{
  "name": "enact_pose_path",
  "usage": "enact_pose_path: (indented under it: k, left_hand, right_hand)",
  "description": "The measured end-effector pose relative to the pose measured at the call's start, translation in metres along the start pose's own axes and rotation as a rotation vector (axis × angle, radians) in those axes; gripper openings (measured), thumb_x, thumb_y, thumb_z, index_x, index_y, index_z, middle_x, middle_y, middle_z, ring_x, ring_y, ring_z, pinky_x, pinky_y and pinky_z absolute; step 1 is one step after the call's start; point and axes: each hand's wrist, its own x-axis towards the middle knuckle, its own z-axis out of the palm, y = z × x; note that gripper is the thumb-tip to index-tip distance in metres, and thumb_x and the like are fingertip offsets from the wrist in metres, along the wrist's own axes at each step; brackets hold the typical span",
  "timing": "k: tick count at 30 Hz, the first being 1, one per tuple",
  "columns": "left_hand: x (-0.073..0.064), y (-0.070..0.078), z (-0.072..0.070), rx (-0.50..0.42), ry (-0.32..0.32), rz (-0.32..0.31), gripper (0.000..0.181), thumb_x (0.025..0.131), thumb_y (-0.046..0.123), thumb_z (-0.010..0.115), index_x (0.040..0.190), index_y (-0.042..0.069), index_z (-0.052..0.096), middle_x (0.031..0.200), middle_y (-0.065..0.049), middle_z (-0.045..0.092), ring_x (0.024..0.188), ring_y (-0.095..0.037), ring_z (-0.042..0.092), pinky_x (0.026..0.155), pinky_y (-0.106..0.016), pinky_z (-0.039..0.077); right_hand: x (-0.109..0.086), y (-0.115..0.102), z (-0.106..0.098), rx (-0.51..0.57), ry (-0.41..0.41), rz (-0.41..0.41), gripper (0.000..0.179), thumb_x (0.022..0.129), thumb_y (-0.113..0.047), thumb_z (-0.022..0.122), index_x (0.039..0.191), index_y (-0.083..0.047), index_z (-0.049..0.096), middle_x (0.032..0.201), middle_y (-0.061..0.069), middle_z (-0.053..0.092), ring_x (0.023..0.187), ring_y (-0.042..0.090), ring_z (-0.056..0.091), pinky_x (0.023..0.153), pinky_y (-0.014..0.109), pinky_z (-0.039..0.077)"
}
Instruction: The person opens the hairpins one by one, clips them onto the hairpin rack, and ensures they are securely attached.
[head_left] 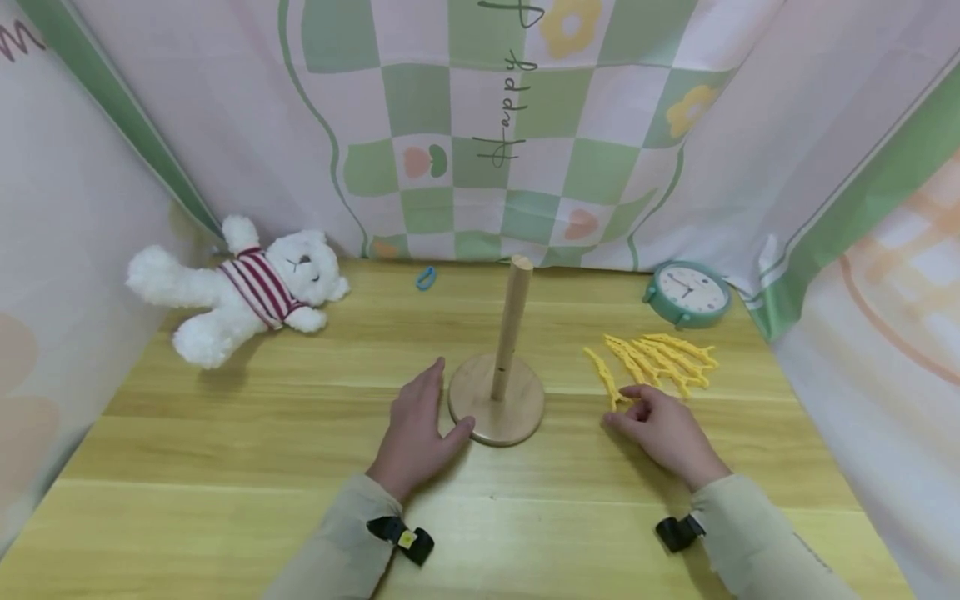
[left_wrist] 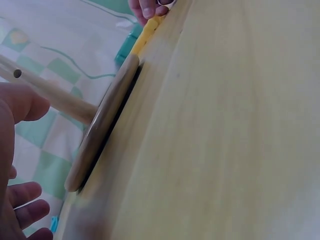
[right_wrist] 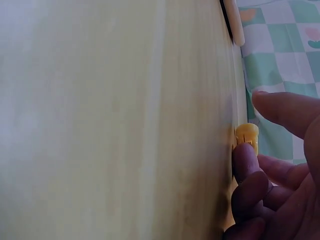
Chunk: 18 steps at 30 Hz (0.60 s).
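In the middle of the table a wooden rod (head_left: pixel 512 325) stands upright on a round wooden base (head_left: pixel 525 408). My left hand (head_left: pixel 416 433) is at the left of this base, its fingers spread and its thumb by the front rim; whether it touches the wood I cannot tell. Several yellow branched plastic pieces (head_left: pixel 652 358) lie to the right. At the near end of the leftmost yellow piece (head_left: pixel 602 371) is my right hand (head_left: pixel 667 433), with bent fingers against it. A gap shows between the thumb (right_wrist: pixel 285 107) and the yellow end (right_wrist: pixel 247 132) in the right wrist view.
A white plush bear (head_left: pixel 258 287) in a striped shirt lies at the back left. Behind the rod lies a small blue ring (head_left: pixel 426 278). A green round clock (head_left: pixel 688 292) rests at the back right, near the patterned curtain (head_left: pixel 480 175) that borders the table.
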Motion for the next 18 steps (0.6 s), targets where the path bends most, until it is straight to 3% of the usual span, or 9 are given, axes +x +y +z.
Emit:
enact_pose_path:
  k: [7, 14, 18]
  left_hand:
    - [0.009, 0.002, 0.01, -0.031, -0.06, -0.025, 0.094, 0.087, 0.047, 0.071, 0.159, 0.008, 0.025, 0.161, -0.015, 0.032, 0.146, -0.036, 0.03, 0.118, -0.057, 0.025]
    - [0.024, 0.001, 0.015, -0.129, -0.106, -0.099, 0.103, 0.079, 0.051, 0.08, 0.158, 0.009, 0.029, 0.162, -0.012, 0.029, 0.15, -0.033, 0.023, 0.12, -0.054, 0.023]
    - [0.026, -0.001, 0.016, -0.105, -0.137, -0.102, 0.106, 0.075, 0.053, 0.084, 0.156, 0.009, 0.034, 0.161, -0.011, 0.033, 0.148, -0.033, 0.027, 0.12, -0.052, 0.024]
  right_hand:
    - [-0.002, -0.004, 0.005, 0.004, -0.018, -0.032, 0.062, 0.09, -0.039, 0.075, 0.132, 0.004, 0.057, 0.086, 0.001, 0.065, 0.075, 0.015, 0.058, 0.072, 0.034, 0.049]
    - [-0.002, -0.004, 0.006, -0.054, -0.02, 0.046, 0.073, 0.088, -0.05, 0.073, 0.133, 0.005, 0.056, 0.085, 0.003, 0.06, 0.073, 0.017, 0.053, 0.066, 0.033, 0.045]
    - [-0.002, -0.005, 0.005, -0.084, -0.006, 0.062, 0.077, 0.086, -0.054, 0.074, 0.131, 0.006, 0.058, 0.086, 0.003, 0.061, 0.074, 0.018, 0.054, 0.067, 0.035, 0.047]
